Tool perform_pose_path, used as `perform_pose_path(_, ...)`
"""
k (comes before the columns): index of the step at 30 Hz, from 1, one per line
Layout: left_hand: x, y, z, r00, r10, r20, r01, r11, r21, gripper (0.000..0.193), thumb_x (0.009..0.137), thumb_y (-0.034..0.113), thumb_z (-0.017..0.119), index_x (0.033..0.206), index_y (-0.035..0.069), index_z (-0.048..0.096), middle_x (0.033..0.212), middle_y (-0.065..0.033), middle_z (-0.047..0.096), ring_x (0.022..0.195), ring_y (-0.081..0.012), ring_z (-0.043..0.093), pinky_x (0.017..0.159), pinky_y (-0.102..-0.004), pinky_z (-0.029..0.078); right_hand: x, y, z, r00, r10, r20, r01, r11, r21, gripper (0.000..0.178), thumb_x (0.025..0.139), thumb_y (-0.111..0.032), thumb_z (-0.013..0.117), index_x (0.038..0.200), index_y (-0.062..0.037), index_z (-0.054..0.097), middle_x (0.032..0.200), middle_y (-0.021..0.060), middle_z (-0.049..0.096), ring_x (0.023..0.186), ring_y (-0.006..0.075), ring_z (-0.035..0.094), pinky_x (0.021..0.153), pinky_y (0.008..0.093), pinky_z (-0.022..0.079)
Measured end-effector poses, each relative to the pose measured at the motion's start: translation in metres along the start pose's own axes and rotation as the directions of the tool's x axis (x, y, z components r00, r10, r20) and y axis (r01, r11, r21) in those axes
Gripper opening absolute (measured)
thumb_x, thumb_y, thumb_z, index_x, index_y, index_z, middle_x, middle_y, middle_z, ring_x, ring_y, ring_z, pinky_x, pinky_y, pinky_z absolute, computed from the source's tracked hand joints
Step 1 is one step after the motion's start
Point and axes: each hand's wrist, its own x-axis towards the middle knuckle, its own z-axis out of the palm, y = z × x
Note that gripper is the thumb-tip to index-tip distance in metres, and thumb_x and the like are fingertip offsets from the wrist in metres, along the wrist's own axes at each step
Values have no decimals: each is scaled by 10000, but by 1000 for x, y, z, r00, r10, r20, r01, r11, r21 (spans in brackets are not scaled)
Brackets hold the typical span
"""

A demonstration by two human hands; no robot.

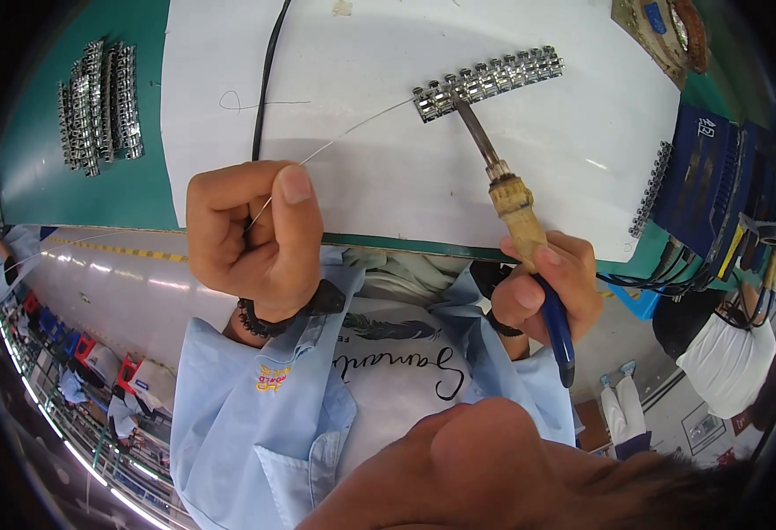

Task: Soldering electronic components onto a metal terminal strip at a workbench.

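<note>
On the white sheet point(353, 44) lies a strip of small shiny metal parts point(512, 75), set in a row and slanting up to the right. My right hand point(569, 287) is closed around the handle of a soldering iron point(516, 208). The iron's tip meets the strip near its left end. Thin solder wire point(353, 131) runs from my left hand point(260, 238) to the strip's left end. Left thumb and fingers pinch the wire, and its tail passes through the curled fingers.
Several similar metal strips point(96, 110) lie on the green tabletop point(30, 168) at left. A black cable point(269, 75) crosses the sheet. Along the right stand a blue box point(697, 177) and another strip point(651, 190). A worn brownish holder point(666, 40) sits at the top right.
</note>
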Motion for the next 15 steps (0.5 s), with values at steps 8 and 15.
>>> perform_pose_path(8, 0, 1, -7, 999, 30, -11, -30, 997, -66, 144, 821, -13, 656, 790, 10, 516, 544, 65, 453, 448, 30, 232, 427, -164, 167, -9, 3, 1, 978, -156, -136, 165, 984, 61, 284, 917, -228, 549, 1052, 19, 509, 635, 175, 630, 575, 213, 579, 511, 278, 484)
perform_pose_path(15, -1, 2, -11, 1000, 8, 12, -8, 999, -41, 142, 815, -27, 651, 782, 10, 518, 544, 63, 448, 450, 28, 235, 424, -169, 167, -5, -8, 1, 995, -101, -11, 101, 994, 42, 287, 915, -242, 568, 1045, 13, 549, 638, 177, 631, 578, 209, 590, 525, 278, 491)
